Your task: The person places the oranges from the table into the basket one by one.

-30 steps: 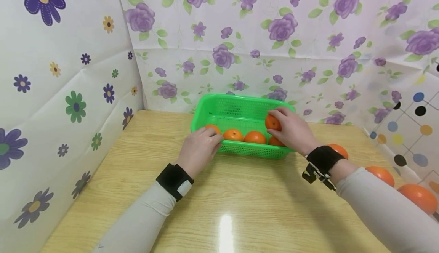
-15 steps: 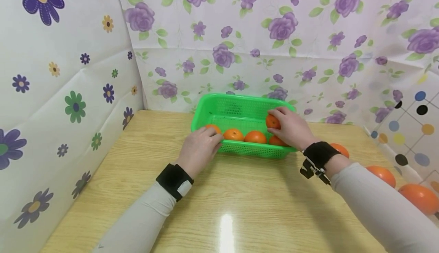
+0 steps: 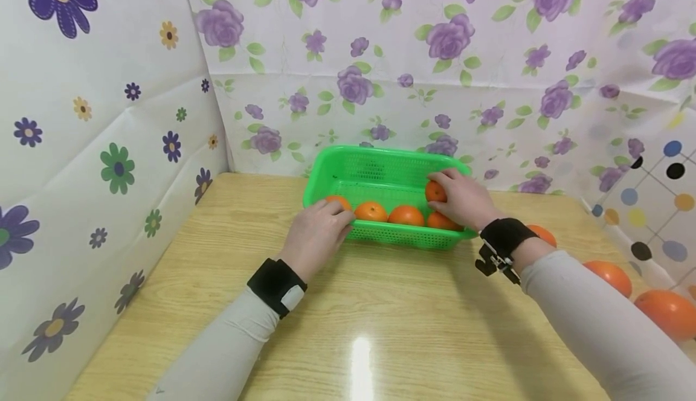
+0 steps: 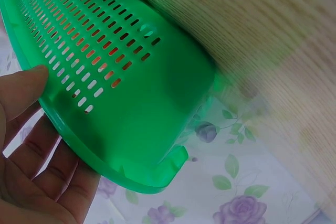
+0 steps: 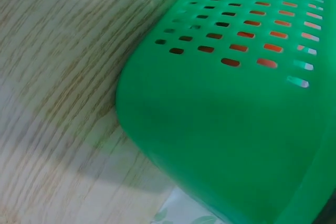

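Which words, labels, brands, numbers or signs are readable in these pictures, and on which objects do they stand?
None can be read: no lettering shows on the green basket, the oranges or the black wristbands.
A faint mark on the left sleeve is too small to make out.

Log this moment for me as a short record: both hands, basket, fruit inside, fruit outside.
left hand: grips the near rim of the green basket toward its left end
right hand: holds an orange at the basket's right end; whether it touches anything below is unclear
inside: four more oranges along the near side
outside: three oranges visible at right
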Action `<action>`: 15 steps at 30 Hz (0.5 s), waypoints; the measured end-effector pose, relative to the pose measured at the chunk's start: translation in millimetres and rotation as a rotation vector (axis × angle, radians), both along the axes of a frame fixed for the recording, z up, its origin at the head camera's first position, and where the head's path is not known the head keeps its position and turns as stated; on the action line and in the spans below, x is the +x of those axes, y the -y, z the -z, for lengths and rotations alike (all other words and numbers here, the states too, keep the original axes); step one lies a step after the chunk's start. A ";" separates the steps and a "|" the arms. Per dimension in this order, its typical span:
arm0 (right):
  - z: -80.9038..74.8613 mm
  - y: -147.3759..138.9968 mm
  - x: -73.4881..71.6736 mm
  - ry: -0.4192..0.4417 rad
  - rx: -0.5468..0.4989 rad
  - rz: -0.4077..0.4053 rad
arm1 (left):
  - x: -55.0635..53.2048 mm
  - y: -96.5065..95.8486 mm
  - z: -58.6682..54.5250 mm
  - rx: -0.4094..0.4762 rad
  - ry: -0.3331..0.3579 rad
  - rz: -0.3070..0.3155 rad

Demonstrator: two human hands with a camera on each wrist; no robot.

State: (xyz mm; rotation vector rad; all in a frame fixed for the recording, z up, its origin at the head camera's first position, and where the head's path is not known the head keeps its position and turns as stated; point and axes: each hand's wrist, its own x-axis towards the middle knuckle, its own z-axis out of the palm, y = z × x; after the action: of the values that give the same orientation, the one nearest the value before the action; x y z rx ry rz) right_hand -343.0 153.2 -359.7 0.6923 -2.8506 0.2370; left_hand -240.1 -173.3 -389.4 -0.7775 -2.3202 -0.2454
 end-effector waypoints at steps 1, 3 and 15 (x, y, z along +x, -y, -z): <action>-0.8 0.2 0.1 0.004 0.001 -0.001 | 0.1 0.0 -0.3 0.002 -0.002 0.003; -2.0 0.6 0.5 0.010 0.007 0.000 | 0.1 0.0 -0.5 0.004 -0.002 0.008; 0.6 3.9 -1.1 0.111 0.144 -0.089 | 1.1 0.2 -1.7 -0.005 0.003 -0.001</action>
State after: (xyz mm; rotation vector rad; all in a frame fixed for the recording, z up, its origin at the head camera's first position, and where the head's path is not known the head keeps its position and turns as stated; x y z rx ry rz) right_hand -344.1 149.4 -360.3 0.8611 -2.9683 0.0863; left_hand -239.0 -173.5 -387.7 -0.7790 -2.3246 -0.2400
